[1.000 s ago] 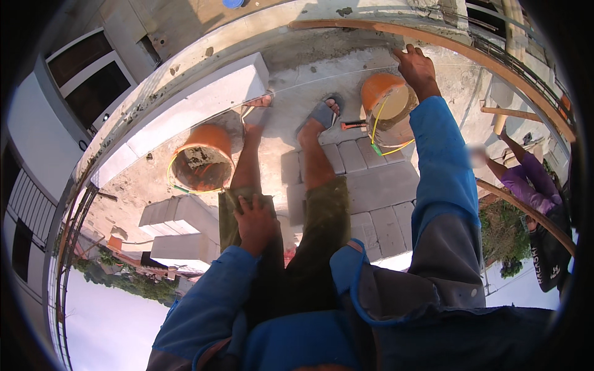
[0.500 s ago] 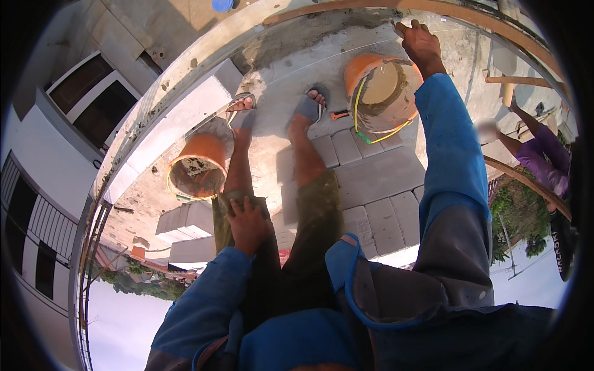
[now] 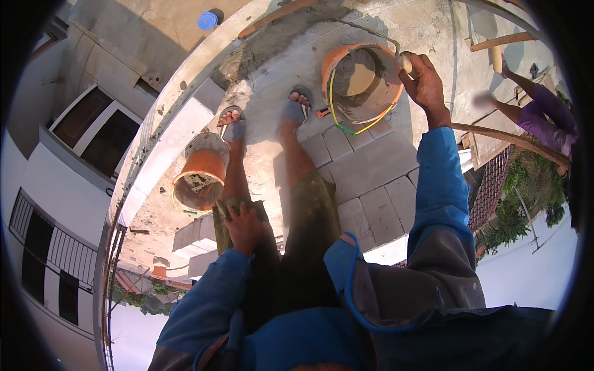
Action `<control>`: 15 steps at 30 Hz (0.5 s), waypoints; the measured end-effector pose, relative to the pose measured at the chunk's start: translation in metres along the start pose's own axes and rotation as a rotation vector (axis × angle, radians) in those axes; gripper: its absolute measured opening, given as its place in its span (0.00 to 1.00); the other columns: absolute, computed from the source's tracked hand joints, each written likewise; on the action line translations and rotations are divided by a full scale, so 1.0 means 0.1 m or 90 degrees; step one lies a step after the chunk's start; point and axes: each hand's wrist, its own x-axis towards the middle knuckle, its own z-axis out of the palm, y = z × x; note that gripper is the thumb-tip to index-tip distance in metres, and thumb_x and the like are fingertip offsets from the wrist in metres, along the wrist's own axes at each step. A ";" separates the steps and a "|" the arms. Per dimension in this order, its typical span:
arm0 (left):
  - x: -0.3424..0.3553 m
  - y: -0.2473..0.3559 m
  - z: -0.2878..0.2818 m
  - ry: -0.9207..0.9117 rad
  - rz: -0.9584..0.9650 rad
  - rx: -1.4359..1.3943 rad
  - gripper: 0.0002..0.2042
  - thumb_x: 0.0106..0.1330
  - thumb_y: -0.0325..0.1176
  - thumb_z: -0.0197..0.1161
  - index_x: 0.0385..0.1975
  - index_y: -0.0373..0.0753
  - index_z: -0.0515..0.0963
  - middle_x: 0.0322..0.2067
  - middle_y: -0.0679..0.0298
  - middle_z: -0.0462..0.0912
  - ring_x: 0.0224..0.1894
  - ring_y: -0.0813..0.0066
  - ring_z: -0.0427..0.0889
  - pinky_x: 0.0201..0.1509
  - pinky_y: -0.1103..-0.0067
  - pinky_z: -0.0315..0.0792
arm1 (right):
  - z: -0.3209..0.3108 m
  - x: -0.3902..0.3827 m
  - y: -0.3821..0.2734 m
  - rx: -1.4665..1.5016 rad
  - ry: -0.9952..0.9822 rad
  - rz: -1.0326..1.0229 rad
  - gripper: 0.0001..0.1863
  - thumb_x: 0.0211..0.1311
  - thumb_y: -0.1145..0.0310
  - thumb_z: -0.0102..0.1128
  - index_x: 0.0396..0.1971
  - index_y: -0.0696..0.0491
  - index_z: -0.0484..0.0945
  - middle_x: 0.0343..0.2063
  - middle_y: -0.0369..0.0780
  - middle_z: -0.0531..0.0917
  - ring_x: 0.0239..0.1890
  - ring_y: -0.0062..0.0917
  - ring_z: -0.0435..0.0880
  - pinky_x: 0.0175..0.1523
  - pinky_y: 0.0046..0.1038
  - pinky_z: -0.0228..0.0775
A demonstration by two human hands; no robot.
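left hand (image 3: 245,226): fingers spread, palm flat on own left thigh
right hand (image 3: 426,79): arm stretched forward, fingers curled shut

Single head-worn fisheye view, looking steeply down the body, legs near, rooftop slab (image 3: 383,161) beyond

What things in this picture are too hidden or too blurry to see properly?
In the head view:
- Right hand: it closes over a pale handle; the tool's working end is hidden by the fingers and the rim of the orange bucket.
- Left hand: it rests on the left thigh; its palm is hidden.
- Second orange bucket: its contents are too small to tell.
- Another person in purple: partly cut off by the dark rim.
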 end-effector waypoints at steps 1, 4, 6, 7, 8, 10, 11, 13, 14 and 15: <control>-0.02 -0.03 0.05 0.015 0.005 -0.002 0.26 0.62 0.55 0.69 0.55 0.47 0.85 0.75 0.52 0.71 0.77 0.28 0.62 0.68 0.35 0.67 | 0.03 -0.23 0.06 0.039 0.004 0.033 0.24 0.63 0.63 0.70 0.59 0.42 0.82 0.44 0.44 0.83 0.46 0.43 0.86 0.52 0.41 0.80; 0.01 -0.07 0.14 0.025 0.001 0.006 0.26 0.62 0.56 0.69 0.55 0.48 0.85 0.75 0.53 0.71 0.77 0.27 0.62 0.68 0.35 0.66 | 0.33 -0.78 0.18 0.008 -0.026 0.149 0.23 0.62 0.62 0.71 0.58 0.42 0.82 0.43 0.46 0.84 0.48 0.44 0.87 0.53 0.42 0.81; 0.03 -0.10 0.15 0.010 -0.005 0.008 0.27 0.61 0.56 0.70 0.56 0.48 0.85 0.76 0.53 0.70 0.78 0.30 0.62 0.70 0.36 0.65 | 0.75 -0.94 0.31 -0.061 -0.092 0.218 0.22 0.64 0.60 0.68 0.58 0.42 0.83 0.46 0.49 0.87 0.52 0.47 0.88 0.56 0.47 0.82; 0.00 -0.09 0.09 -0.006 -0.009 0.004 0.27 0.61 0.55 0.70 0.58 0.48 0.85 0.76 0.53 0.69 0.78 0.32 0.62 0.71 0.37 0.65 | 0.96 -0.90 0.25 -0.063 -0.120 0.278 0.22 0.66 0.58 0.66 0.59 0.43 0.83 0.48 0.52 0.87 0.54 0.49 0.87 0.57 0.49 0.81; -0.01 -0.08 0.04 -0.019 -0.014 0.000 0.28 0.61 0.54 0.70 0.59 0.48 0.84 0.76 0.53 0.69 0.78 0.34 0.62 0.73 0.39 0.64 | 1.20 -0.81 0.10 -0.063 -0.147 0.336 0.22 0.67 0.56 0.64 0.59 0.43 0.83 0.50 0.55 0.87 0.55 0.51 0.87 0.58 0.50 0.80; 0.00 -0.07 -0.03 -0.035 -0.010 0.020 0.28 0.61 0.54 0.69 0.59 0.49 0.84 0.77 0.53 0.68 0.79 0.35 0.62 0.73 0.39 0.64 | 1.69 -0.59 -0.09 0.014 -0.230 0.404 0.30 0.69 0.51 0.56 0.64 0.54 0.80 0.58 0.57 0.85 0.64 0.54 0.82 0.68 0.50 0.75; 0.02 -0.07 -0.05 -0.039 -0.012 0.030 0.28 0.61 0.54 0.69 0.59 0.49 0.84 0.77 0.54 0.68 0.79 0.35 0.61 0.74 0.40 0.64 | 1.93 -0.52 -0.16 0.038 -0.202 0.400 0.30 0.69 0.51 0.57 0.64 0.54 0.80 0.57 0.58 0.85 0.62 0.55 0.83 0.67 0.51 0.75; 0.06 -0.13 0.10 -0.011 0.000 0.039 0.28 0.61 0.54 0.69 0.59 0.49 0.84 0.77 0.54 0.68 0.79 0.35 0.62 0.74 0.40 0.64 | 2.34 -0.47 -0.43 0.093 -0.153 0.393 0.29 0.68 0.51 0.58 0.62 0.53 0.81 0.55 0.60 0.86 0.60 0.56 0.85 0.66 0.52 0.75; 0.05 -0.22 0.19 -0.002 0.010 0.045 0.28 0.61 0.54 0.69 0.59 0.49 0.84 0.77 0.55 0.68 0.79 0.36 0.62 0.74 0.40 0.64 | 2.41 -0.53 -0.51 0.146 -0.134 0.410 0.30 0.69 0.51 0.58 0.62 0.55 0.81 0.55 0.61 0.86 0.60 0.56 0.84 0.66 0.52 0.75; 0.02 -0.26 0.20 0.006 0.018 0.061 0.26 0.65 0.53 0.66 0.60 0.50 0.83 0.76 0.55 0.69 0.78 0.34 0.63 0.72 0.39 0.65 | 2.32 -0.55 -0.53 0.191 -0.113 0.423 0.30 0.69 0.50 0.57 0.62 0.56 0.81 0.55 0.61 0.86 0.61 0.57 0.84 0.66 0.52 0.74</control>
